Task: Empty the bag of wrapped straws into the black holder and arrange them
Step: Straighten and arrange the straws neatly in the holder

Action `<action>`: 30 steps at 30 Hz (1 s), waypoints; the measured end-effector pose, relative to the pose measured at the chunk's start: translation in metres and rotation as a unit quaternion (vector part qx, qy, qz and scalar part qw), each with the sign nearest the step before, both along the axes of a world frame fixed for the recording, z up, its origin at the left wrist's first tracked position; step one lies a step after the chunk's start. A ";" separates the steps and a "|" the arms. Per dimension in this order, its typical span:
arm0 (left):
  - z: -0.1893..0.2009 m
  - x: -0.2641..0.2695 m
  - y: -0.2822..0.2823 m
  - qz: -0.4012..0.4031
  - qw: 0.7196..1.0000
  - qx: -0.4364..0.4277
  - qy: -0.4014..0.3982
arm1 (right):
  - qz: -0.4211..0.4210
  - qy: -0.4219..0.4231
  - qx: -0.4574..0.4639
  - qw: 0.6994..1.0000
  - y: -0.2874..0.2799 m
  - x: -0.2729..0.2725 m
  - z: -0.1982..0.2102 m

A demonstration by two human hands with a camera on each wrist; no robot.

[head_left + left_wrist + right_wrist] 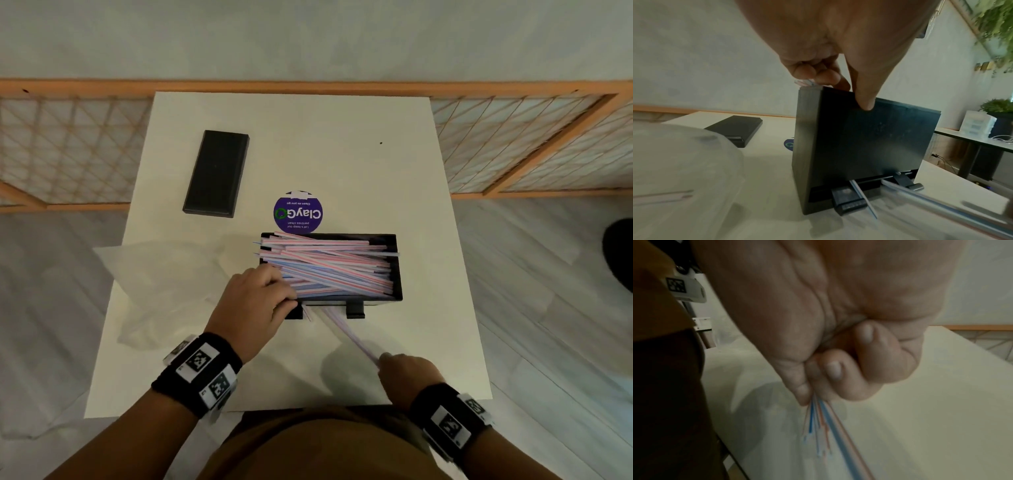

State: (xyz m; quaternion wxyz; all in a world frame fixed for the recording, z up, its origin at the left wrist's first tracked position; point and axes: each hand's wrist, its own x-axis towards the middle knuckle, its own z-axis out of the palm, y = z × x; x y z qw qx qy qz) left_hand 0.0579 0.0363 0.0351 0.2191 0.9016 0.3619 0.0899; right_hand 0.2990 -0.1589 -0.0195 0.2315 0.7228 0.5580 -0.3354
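While left hand (253, 301) grips boxy black holder (394, 270), right hand (407, 373) pinches thin striped straws (352, 339).

The round purple sticker (298, 212) on the table reads "ClayGo", with small print seemingly "Clean as you go".

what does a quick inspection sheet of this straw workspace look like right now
surface: white table, square top, bare at the far right.
job's things: black holder piled with criss-crossed wrapped straws; a few straws stick out of its front slot; clear bag lies crumpled at the left.
clutter: black lid far left; purple ClayGo sticker behind the holder.
hands: left hand grips the holder's near-left corner, thumb on the front wall; right hand pinches the slot straws.
cables: nothing seen on the table; some on a side table in the left wrist view.
surroundings: wooden lattice screen, grey floor, plants.
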 end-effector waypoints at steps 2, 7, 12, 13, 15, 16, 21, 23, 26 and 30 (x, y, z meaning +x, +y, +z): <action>0.001 0.001 -0.002 0.004 1.000 0.005 -0.010 | 0.025 0.006 -0.021 0.999 -0.008 0.009 0.022; 0.018 -0.006 -0.017 0.034 0.998 -0.026 -0.042 | 0.043 0.068 0.017 0.997 0.002 0.028 0.109; -0.022 -0.017 -0.045 0.085 0.955 -0.281 0.030 | 0.099 0.008 0.115 0.988 0.062 0.031 0.165; -0.034 -0.014 -0.047 0.080 0.944 -0.318 0.041 | 0.114 -0.017 0.136 0.984 0.077 0.029 0.165; -0.053 -0.004 -0.045 0.074 0.931 -0.352 0.060 | 0.141 -0.052 0.165 0.975 0.108 0.021 0.159; -0.060 0.001 -0.043 0.073 0.930 -0.354 0.071 | 0.153 -0.062 0.170 0.972 0.122 0.017 0.154; -0.081 0.024 -0.043 0.177 0.893 -0.410 0.057 | 0.193 -0.076 0.132 0.969 0.172 -0.004 0.134; -0.085 0.032 -0.045 0.238 0.862 -0.446 0.031 | 0.189 -0.074 0.136 0.970 0.178 -0.007 0.128; -0.094 0.043 -0.050 0.370 0.754 -0.540 -0.062 | 0.158 -0.050 0.170 0.971 0.176 -0.006 0.119; -0.106 0.056 -0.061 0.504 0.543 -0.628 -0.237 | 0.144 -0.027 0.207 0.967 0.169 0.000 0.104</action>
